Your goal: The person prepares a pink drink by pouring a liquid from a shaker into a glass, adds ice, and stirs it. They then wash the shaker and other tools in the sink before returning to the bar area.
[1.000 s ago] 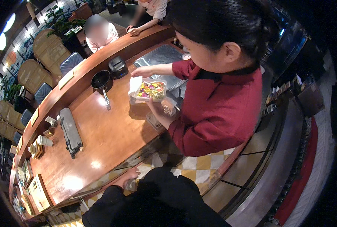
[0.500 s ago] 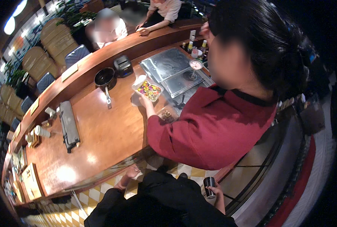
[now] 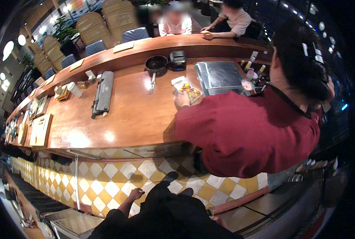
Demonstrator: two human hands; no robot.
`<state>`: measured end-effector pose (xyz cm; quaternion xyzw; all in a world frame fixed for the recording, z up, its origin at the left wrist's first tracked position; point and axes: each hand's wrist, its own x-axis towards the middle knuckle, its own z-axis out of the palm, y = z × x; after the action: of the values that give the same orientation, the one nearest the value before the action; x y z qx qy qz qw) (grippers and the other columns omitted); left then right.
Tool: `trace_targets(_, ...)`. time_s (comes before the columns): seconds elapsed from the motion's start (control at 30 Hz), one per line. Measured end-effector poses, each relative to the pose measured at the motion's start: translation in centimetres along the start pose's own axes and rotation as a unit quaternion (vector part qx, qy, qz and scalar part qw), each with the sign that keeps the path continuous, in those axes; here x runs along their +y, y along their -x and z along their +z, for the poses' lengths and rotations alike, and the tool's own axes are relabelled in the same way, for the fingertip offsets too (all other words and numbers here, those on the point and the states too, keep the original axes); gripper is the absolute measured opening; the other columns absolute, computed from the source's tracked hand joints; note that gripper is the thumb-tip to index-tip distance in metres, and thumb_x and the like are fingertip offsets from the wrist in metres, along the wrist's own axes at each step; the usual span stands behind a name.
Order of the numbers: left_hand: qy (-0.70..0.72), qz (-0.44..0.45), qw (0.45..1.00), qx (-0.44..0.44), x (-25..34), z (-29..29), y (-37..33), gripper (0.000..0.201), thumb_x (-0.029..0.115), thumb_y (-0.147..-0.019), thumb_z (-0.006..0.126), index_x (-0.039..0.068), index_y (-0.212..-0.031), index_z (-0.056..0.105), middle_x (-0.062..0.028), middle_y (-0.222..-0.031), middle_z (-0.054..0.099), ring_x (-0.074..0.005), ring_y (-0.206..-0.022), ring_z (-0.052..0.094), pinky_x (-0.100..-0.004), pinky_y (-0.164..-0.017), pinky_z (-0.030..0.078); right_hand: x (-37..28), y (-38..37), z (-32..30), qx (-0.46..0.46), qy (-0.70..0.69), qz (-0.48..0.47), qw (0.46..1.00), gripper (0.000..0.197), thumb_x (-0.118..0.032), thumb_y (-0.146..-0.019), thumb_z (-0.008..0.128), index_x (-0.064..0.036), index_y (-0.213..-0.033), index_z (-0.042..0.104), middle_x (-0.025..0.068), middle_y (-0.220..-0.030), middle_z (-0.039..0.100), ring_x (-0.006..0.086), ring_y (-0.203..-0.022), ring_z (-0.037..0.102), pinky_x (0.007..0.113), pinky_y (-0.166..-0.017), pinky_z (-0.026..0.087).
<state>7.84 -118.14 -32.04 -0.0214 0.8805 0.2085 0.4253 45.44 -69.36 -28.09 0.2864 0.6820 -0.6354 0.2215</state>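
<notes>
My left hand (image 3: 136, 194) hangs over the tiled floor, fingers curled, with nothing seen in it; it touches nothing. My right hand (image 3: 217, 220) barely shows beside my dark clothing, and its fingers are hidden. At the counter, a co-worker in a dark red top (image 3: 249, 131) stands in front of me to the right. That person's left hand (image 3: 182, 99) is at a clear tray of colourful petals (image 3: 190, 92), lying on the wooden counter (image 3: 133, 111).
On the counter are a black saucepan (image 3: 156, 63), a dark box-shaped device (image 3: 178, 60), a grey fabric roll (image 3: 103, 95), a cutting board (image 3: 40, 129) and a metal griddle top (image 3: 219, 75). Two people are beyond its raised ledge. Checkered floor (image 3: 105, 185) lies below.
My view has swung to the right, away from the counter, showing more floor. The dark tumbler that was in my right hand is out of sight. The co-worker's head has turned away.
</notes>
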Motion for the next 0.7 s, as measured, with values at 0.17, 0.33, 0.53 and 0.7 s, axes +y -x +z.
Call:
trace_targets(0.17,0.071,-0.061,0.996,0.007,-4.9,3.2,6.7,0.052,0.047,-0.084,0.069,0.004,-0.113,0.070,-0.0181,-0.096,0.074,-0.0312,-0.089,0.072,-0.0404,-0.089,0.055,1.6,-6.1,-3.4,-0.047,-0.060,0.264,0.962,0.055,-0.056,-0.083,0.064,-0.0091,-0.112,0.069,0.0037,-0.104,0.065,0.0192,-0.093,0.055,0.035,-0.076,0.047)
trace_targets(0.33,0.080,-0.076,0.994,-0.012,-6.6,4.9,7.5,0.049,0.046,-0.086,0.069,0.004,-0.112,0.071,-0.0150,-0.089,0.075,-0.0245,-0.077,0.074,-0.0381,-0.083,0.056,7.3,-13.8,-8.4,0.063,0.211,0.286,0.933,0.099,-0.060,-0.057,0.082,0.0067,-0.126,0.057,0.0198,-0.123,0.063,0.0328,-0.108,0.063,0.043,-0.084,0.054)
trace_targets(0.53,0.088,-0.074,0.993,0.004,-6.8,1.7,5.5,0.050,0.044,-0.087,0.070,0.003,-0.115,0.068,-0.0154,-0.086,0.075,-0.0210,-0.072,0.074,-0.0348,-0.076,0.058,-4.0,-13.7,-5.3,0.046,0.232,0.269,0.934,0.104,-0.063,-0.052,0.084,0.0059,-0.125,0.058,0.0210,-0.121,0.063,0.0307,-0.105,0.064,0.043,-0.085,0.054)
trace_targets(0.7,0.054,0.001,0.998,-0.013,-5.5,-2.6,-0.3,0.049,0.043,-0.088,0.071,0.003,-0.115,0.068,-0.0147,-0.083,0.075,-0.0231,-0.075,0.074,-0.0362,-0.076,0.058,3.1,-11.8,-2.2,-0.032,0.164,0.398,0.902,0.074,-0.053,-0.061,0.083,-0.0010,-0.111,0.067,0.0114,-0.091,0.068,0.0233,-0.081,0.065,0.038,-0.073,0.052)
